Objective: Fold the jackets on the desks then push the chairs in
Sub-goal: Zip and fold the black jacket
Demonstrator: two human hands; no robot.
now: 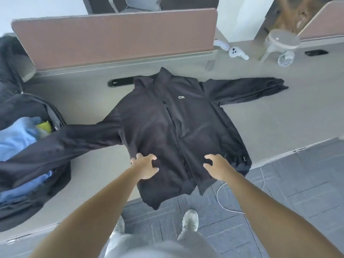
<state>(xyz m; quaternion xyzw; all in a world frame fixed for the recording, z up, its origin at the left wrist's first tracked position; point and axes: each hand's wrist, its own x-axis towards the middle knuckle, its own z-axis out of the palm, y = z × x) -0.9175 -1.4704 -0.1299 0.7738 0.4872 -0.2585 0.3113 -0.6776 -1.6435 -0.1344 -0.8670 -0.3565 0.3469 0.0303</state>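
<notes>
From the head view, we judge the task barely begun. The black jacket [167,127] lies front up on the counter [279,118], collar toward the divider panel [115,38], and we see no fold in it. Its hem hangs over the near edge. One sleeve [61,140] runs out to our left across an open backpack [28,103], and the other sleeve [247,88] stretches right along the counter. Both sleeves and the body are left to fold, and after that the chairs.

Our hands sit low on the jacket's front, one to each side of the zip. The left hand [146,167] has its fingers and thumb curled into a bunch of the fabric. The right hand [218,167] is curled like a claw on the cloth, but we cannot tell whether it has pinched any.

Several things are hard to read. A dark bundle [9,58] at the far left, cut off by the frame, may be a second jacket, though we cannot be sure. Only part of a chair [134,2] shows beyond the divider panel, and we see no chair at this counter. Blue cloth [16,138] fills the backpack, and the jacket's back and the sleeve cuffs are hidden.
</notes>
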